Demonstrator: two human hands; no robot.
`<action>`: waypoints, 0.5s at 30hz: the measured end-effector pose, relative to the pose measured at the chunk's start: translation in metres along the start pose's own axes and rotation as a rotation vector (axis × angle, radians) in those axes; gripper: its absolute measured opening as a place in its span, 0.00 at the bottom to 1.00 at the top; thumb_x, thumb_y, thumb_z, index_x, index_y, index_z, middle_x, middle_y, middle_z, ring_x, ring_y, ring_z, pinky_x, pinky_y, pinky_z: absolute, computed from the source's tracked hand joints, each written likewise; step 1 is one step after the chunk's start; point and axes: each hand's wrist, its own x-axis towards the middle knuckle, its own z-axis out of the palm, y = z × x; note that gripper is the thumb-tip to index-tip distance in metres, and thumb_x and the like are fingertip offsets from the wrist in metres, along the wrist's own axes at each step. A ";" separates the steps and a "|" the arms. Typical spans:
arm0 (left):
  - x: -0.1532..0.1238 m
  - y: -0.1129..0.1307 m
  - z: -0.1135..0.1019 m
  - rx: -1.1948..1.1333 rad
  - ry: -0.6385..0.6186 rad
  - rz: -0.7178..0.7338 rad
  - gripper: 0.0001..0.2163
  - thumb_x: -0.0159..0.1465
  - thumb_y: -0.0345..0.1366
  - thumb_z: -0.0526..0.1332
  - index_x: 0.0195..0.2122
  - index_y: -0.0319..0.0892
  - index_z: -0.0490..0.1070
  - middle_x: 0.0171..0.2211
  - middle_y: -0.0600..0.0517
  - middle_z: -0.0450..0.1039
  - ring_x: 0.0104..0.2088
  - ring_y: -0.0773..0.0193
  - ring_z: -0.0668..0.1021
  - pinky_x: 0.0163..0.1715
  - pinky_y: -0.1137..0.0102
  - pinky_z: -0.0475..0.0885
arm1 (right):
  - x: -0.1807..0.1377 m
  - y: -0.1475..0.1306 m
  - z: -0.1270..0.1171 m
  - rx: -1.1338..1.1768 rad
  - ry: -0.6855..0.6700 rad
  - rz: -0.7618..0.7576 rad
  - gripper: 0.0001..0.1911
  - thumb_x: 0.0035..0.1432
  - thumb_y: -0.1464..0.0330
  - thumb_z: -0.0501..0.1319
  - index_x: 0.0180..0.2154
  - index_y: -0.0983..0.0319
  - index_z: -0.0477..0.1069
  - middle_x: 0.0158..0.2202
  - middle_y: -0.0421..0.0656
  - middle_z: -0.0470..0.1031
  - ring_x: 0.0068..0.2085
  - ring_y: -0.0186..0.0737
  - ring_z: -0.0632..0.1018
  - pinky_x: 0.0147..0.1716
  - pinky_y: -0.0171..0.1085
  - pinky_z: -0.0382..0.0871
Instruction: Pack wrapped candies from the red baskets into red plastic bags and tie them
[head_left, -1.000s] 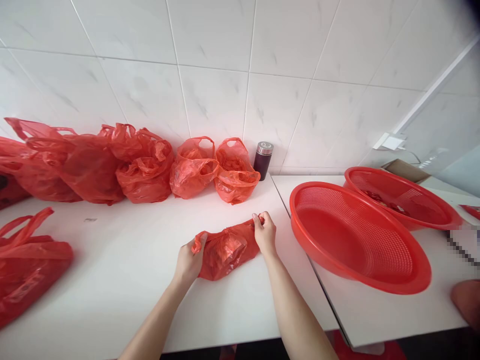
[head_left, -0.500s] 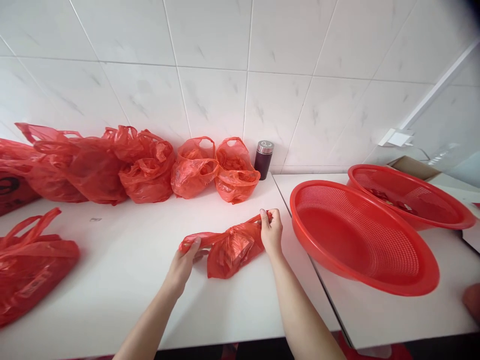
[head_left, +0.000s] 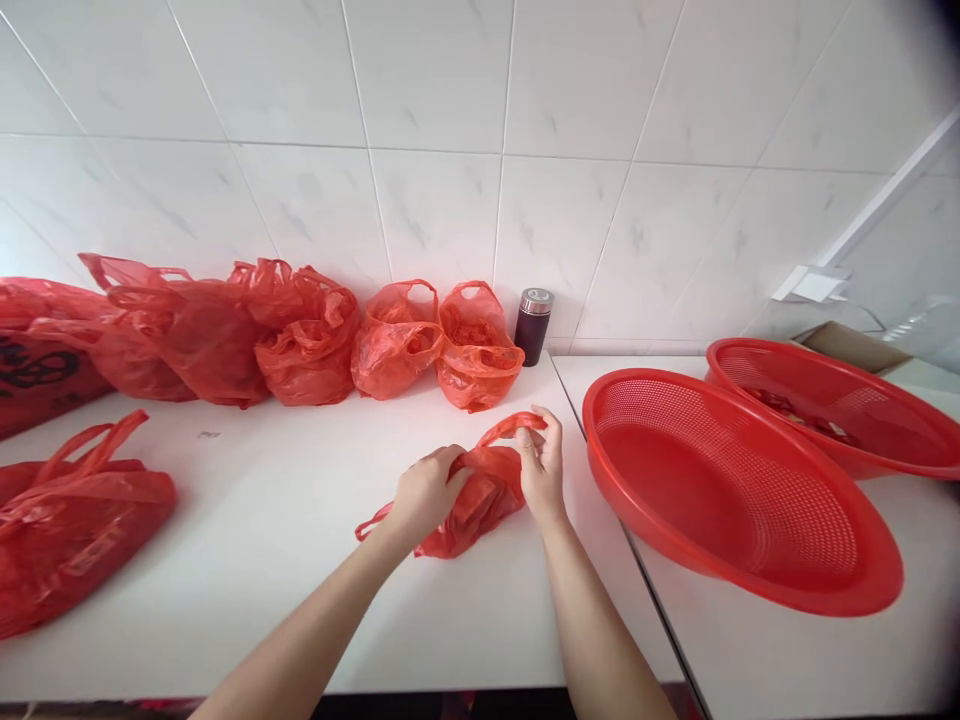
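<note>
A small red plastic bag rests on the white table in front of me, its contents only dimly visible through the film. My left hand lies over the bag's left side, with thumb and fingers pinching its gathered top. One handle loop sticks out to the left beneath that wrist. On the right, my right hand grips the other handle, which arches up between both hands. Just to the right of that hand stands a big red plastic basket with perforated sides and nothing visible inside.
Several filled red bags line the tiled wall. Another red bag lies at the left. A dark thermos stands at the back. Behind the near basket, a second red basket holds small red packets. A seam divides the two tables.
My left hand has let go of the left handle and moved right and up onto the bag's gathered top. My right hand still holds its handle, now curved upward.
</note>
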 end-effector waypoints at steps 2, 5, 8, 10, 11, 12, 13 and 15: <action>0.004 0.000 -0.016 -0.101 -0.019 -0.024 0.09 0.62 0.41 0.55 0.34 0.45 0.71 0.30 0.52 0.75 0.31 0.59 0.76 0.32 0.66 0.70 | 0.000 0.004 0.002 0.003 -0.132 0.025 0.26 0.63 0.60 0.55 0.60 0.57 0.53 0.42 0.45 0.76 0.45 0.40 0.77 0.45 0.40 0.70; 0.006 -0.001 -0.057 -0.250 0.003 -0.061 0.16 0.63 0.48 0.54 0.40 0.41 0.70 0.35 0.51 0.76 0.34 0.59 0.78 0.34 0.67 0.73 | -0.002 0.018 0.009 -0.117 -0.287 0.099 0.17 0.60 0.59 0.56 0.49 0.57 0.67 0.38 0.43 0.77 0.40 0.40 0.78 0.40 0.37 0.71; -0.004 -0.013 -0.106 -0.331 0.080 -0.116 0.21 0.60 0.52 0.57 0.45 0.40 0.69 0.39 0.48 0.77 0.38 0.57 0.79 0.37 0.65 0.74 | -0.004 0.035 0.013 -0.215 -0.287 0.164 0.13 0.60 0.59 0.53 0.37 0.59 0.71 0.32 0.42 0.75 0.33 0.40 0.77 0.35 0.37 0.70; -0.020 -0.030 -0.137 -0.364 0.124 -0.177 0.23 0.58 0.54 0.60 0.46 0.40 0.69 0.39 0.48 0.77 0.39 0.56 0.79 0.38 0.64 0.75 | -0.005 0.041 0.014 -0.243 -0.278 0.178 0.13 0.60 0.59 0.53 0.37 0.59 0.71 0.28 0.42 0.74 0.31 0.41 0.76 0.33 0.38 0.68; -0.030 -0.040 -0.151 -0.370 0.143 -0.220 0.24 0.56 0.54 0.62 0.46 0.41 0.69 0.38 0.48 0.78 0.38 0.55 0.80 0.37 0.64 0.75 | -0.006 0.042 0.014 -0.257 -0.283 0.181 0.13 0.59 0.59 0.53 0.37 0.59 0.71 0.27 0.41 0.73 0.31 0.42 0.76 0.32 0.38 0.68; -0.041 -0.052 -0.164 -0.354 0.165 -0.267 0.25 0.55 0.55 0.62 0.46 0.42 0.70 0.38 0.49 0.78 0.37 0.56 0.80 0.36 0.65 0.76 | -0.007 0.043 0.014 -0.269 -0.293 0.182 0.13 0.59 0.58 0.54 0.37 0.59 0.71 0.27 0.41 0.73 0.31 0.42 0.76 0.32 0.38 0.67; -0.052 -0.065 -0.176 -0.313 0.189 -0.317 0.25 0.55 0.56 0.62 0.46 0.42 0.70 0.37 0.49 0.78 0.36 0.56 0.80 0.35 0.65 0.76 | -0.008 0.042 0.014 -0.284 -0.305 0.181 0.13 0.58 0.58 0.55 0.36 0.58 0.71 0.27 0.41 0.73 0.31 0.42 0.76 0.31 0.38 0.66; -0.073 -0.092 -0.197 -0.174 0.251 -0.395 0.26 0.56 0.57 0.60 0.46 0.42 0.70 0.36 0.50 0.79 0.34 0.57 0.80 0.33 0.66 0.75 | -0.010 0.040 0.014 -0.338 -0.331 0.167 0.13 0.58 0.57 0.55 0.37 0.57 0.71 0.27 0.41 0.74 0.31 0.43 0.75 0.31 0.38 0.66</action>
